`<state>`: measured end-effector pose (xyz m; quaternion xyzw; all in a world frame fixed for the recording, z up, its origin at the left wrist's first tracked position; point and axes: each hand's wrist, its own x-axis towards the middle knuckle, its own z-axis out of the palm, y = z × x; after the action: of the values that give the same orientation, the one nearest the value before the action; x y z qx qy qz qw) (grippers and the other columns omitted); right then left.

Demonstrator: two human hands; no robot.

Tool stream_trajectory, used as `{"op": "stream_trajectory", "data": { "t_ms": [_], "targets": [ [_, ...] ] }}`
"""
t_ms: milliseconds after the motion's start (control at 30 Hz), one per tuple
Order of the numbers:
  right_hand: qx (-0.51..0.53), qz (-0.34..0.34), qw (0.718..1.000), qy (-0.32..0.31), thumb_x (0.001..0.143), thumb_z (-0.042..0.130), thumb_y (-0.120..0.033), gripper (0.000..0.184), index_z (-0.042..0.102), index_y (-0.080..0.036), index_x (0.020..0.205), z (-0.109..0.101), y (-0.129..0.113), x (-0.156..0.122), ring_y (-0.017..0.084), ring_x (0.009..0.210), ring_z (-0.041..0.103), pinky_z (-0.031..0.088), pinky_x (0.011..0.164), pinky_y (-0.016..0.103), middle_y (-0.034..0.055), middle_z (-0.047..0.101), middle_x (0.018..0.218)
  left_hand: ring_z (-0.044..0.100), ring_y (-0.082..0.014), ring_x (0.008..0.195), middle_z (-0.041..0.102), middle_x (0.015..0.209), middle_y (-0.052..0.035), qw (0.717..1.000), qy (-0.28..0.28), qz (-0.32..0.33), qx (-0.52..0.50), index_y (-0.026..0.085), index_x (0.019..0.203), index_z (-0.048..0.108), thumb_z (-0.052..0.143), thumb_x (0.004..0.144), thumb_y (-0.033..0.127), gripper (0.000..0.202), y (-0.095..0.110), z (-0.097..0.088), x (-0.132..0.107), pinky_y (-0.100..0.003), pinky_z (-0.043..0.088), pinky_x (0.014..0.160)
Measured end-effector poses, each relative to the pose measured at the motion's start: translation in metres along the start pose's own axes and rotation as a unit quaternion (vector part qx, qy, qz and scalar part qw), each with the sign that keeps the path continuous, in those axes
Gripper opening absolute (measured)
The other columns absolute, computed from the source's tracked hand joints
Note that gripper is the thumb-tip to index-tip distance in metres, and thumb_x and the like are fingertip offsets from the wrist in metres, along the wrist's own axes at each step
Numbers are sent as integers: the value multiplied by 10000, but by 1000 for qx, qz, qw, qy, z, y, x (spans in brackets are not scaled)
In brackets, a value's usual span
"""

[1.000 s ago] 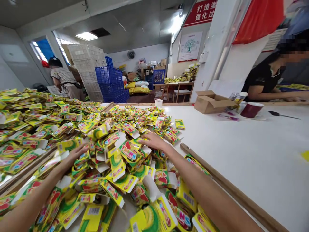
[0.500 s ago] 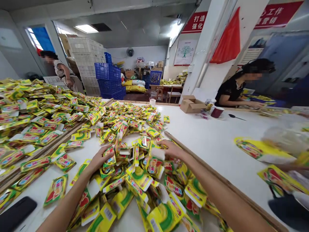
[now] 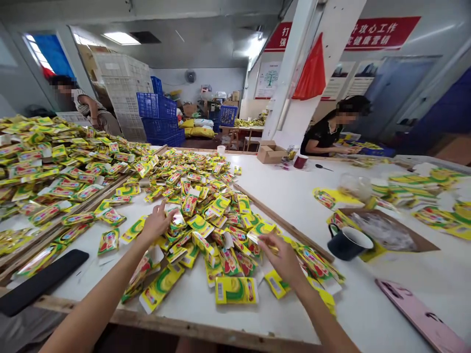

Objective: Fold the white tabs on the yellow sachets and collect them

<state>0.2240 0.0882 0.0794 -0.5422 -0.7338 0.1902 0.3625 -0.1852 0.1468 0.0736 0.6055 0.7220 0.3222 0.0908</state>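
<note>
A pile of small yellow-and-green printed boxes is spread over the white table in front of me, several with white end flaps standing out. At its left side is my left hand, fingers apart, the thumb side against a shiny-faced box. My right hand reaches in from the right with bent, parted fingers. Its fingertips touch the pale end of a yellow box on top of the pile. Neither hand visibly encloses a box.
Wooden strips border the pile. A larger heap lies left, beside a black phone-like slab. To the right are a dark mug, a pink phone and a carton of clear plastic. Two people work farther off.
My view has turned right and tipped down, showing the table's front edge. My right hand has drawn back toward me, and boxes have spread lower. My left hand's fingers have come away from the box beneath.
</note>
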Motion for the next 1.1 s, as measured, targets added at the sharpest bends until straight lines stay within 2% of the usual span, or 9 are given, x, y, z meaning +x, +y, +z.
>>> {"op": "stream_trajectory", "data": {
  "t_ms": [133, 233, 333, 467, 633, 767, 867, 967, 1100],
  "targets": [
    [48, 87, 995, -1, 792, 589, -484, 276, 650, -222, 854, 25, 4, -68, 220, 697, 622, 499, 660, 332, 46, 688, 816, 347, -351, 1344, 412, 1416, -192, 995, 92, 44, 1, 127, 1385, 350, 501, 872, 433, 616, 25, -16, -36, -492, 273, 1103],
    [46, 107, 993, 17, 690, 676, -469, 286, 640, -215, 814, 47, 6, -91, 218, 666, 589, 480, 631, 329, 41, 656, 758, 379, -316, 1325, 463, 1379, -136, 972, 167, 157, -54, 190, 1350, 399, 520, 884, 327, 500, 54, -10, -96, -489, 309, 1100],
    [82, 127, 989, 1, 689, 660, -497, 321, 520, -226, 589, 59, -3, -94, 186, 571, 522, 438, 559, 298, -4, 548, 583, 495, -287, 1235, 555, 1299, -111, 951, 22, 294, -89, 261, 1275, 490, 569, 855, 226, 428, 80, 16, -167, -446, 404, 1048],
    [286, 194, 937, -58, 734, 623, -557, 394, 444, -232, 601, 61, -31, -94, 138, 459, 449, 387, 435, 246, -59, 440, 508, 559, -297, 1159, 596, 1266, -125, 937, -126, 301, -124, 258, 1243, 519, 685, 766, 194, 510, 100, 55, -224, -441, 483, 971],
    [461, 238, 854, -18, 723, 674, -582, 400, 521, -213, 693, 64, -63, -101, 128, 427, 484, 411, 435, 245, -50, 506, 517, 627, -253, 1069, 665, 1147, -102, 945, -132, 228, -195, 253, 1193, 529, 579, 831, 138, 383, 101, 72, -231, -412, 514, 924],
    [519, 242, 820, -3, 742, 683, -558, 383, 549, -201, 714, 71, -71, -108, 144, 473, 532, 449, 486, 262, -24, 564, 565, 600, -268, 1119, 638, 1202, -103, 937, -145, 195, -252, 244, 1195, 522, 615, 792, 150, 425, 97, 74, -229, -430, 483, 958],
    [468, 216, 856, 43, 772, 646, -568, 387, 567, -193, 713, 74, -68, -114, 147, 527, 545, 462, 531, 256, -10, 577, 591, 640, -244, 1016, 670, 1093, -95, 926, -135, 120, -332, 231, 1160, 480, 539, 865, 194, 303, 97, 74, -227, -415, 507, 887],
    [343, 168, 917, 114, 775, 668, -498, 316, 617, -193, 840, 77, -58, -120, 195, 740, 612, 500, 661, 272, 42, 654, 802, 661, -217, 921, 683, 1035, -69, 875, -181, 39, -448, 255, 1211, 317, 551, 887, 270, 400, 100, 70, -224, -365, 534, 784],
    [308, 118, 942, 68, 845, 603, -365, 243, 582, -211, 1032, 86, -48, -128, 217, 900, 646, 528, 780, 301, 71, 657, 1024, 664, -193, 877, 682, 982, -38, 834, -244, 24, -494, 273, 1155, 322, 571, 885, 308, 369, 101, 67, -223, -324, 514, 772]
  ]
}}
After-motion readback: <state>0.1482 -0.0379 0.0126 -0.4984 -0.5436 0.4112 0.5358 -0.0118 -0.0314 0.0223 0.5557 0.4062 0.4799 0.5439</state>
